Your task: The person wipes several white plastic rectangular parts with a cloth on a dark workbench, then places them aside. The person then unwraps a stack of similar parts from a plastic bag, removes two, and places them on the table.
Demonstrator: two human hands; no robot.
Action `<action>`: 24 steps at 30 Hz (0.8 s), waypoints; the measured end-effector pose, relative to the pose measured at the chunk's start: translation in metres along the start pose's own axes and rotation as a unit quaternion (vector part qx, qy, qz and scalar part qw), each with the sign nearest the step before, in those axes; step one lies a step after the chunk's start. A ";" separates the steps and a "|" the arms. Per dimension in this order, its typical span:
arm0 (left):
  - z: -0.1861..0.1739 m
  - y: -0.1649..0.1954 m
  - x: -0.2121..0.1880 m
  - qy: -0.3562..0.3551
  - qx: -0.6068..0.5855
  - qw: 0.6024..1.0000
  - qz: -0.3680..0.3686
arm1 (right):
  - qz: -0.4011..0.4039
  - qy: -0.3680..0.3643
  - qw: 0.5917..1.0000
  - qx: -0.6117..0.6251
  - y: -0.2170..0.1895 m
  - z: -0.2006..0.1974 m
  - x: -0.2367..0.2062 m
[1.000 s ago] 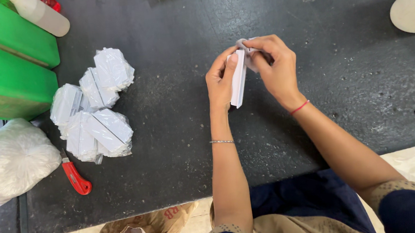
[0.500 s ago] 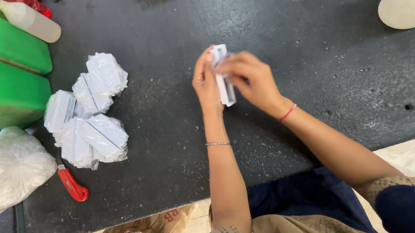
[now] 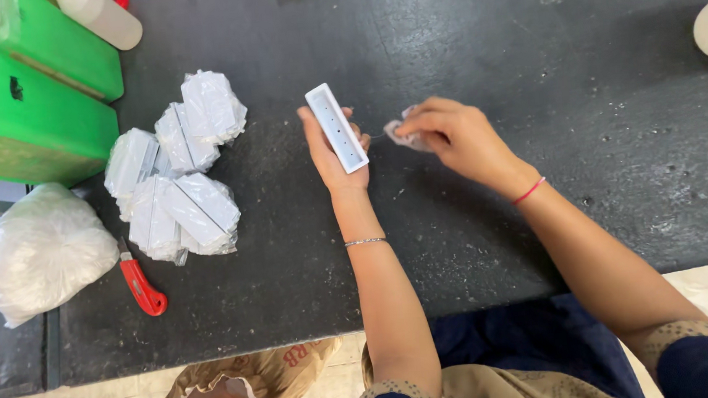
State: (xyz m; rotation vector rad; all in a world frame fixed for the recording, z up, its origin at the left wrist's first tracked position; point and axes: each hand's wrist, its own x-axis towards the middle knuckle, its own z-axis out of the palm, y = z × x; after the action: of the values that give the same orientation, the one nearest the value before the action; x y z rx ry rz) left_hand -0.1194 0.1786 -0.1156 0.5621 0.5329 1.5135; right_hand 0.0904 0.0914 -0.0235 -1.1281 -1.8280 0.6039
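While your left hand (image 3: 332, 154) grips the white rectangular housing (image 3: 337, 128) above the tabletop (image 3: 477, 54), your right hand (image 3: 450, 135) fingers (image 3: 412, 125) pinch a crumpled plastic wrapper (image 3: 402, 134).

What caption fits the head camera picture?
Left hand holds a white plastic strip; right hand pinches a crumpled wrapper.
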 end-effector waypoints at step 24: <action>0.067 -0.039 -0.033 -0.141 0.048 0.970 -0.192 | -0.053 0.155 0.984 -0.078 0.011 0.008 -0.001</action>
State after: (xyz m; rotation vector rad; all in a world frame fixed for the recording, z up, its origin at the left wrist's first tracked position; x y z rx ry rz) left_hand -0.0465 0.1452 -0.0906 0.6918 0.4630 1.0243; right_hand 0.0884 0.0956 -0.0362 -1.1477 -1.6723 0.2119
